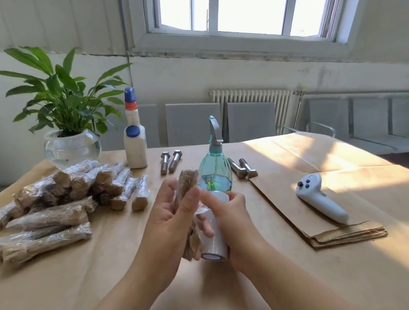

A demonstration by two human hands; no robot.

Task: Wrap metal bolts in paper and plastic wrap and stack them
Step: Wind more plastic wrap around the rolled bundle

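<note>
A paper-wrapped bolt (188, 180) is held upright in the left hand (171, 220), thumb pressed across its front and fingers curled behind, so it is gripped firmly just above the desk (134, 268). Tight against it, a film roll (214, 236) is gripped by the right hand (229, 216), fingers closed round the white core with the forefinger stretched toward the bolt. The two are kept touching, probably so the film can be drawn taut around the paper; this looks like the plastic stage of one wrap, not yet finished.

The finished bundles (64, 201) are piled to the left, stacked crosswise and well within reach of the left hand, which suits a quick set-down. Bare bolts are left waiting at the back: one pair (171, 160) beside the white bottle (135, 145), another pair (243, 169) just right of the spray bottle (214, 168). A stack of brown sheets (324, 219) is laid to the right, with a white controller (320, 198) resting on it.

The desk is covered in brown paper, and strong sunlight is thrown across its right side. A plant (62, 111) in a glass bowl is stood at the far left corner. Behind it all a window (241, 7), a radiator (250, 98) and grey chairs (220, 122) against a pale wall can be made out.
</note>
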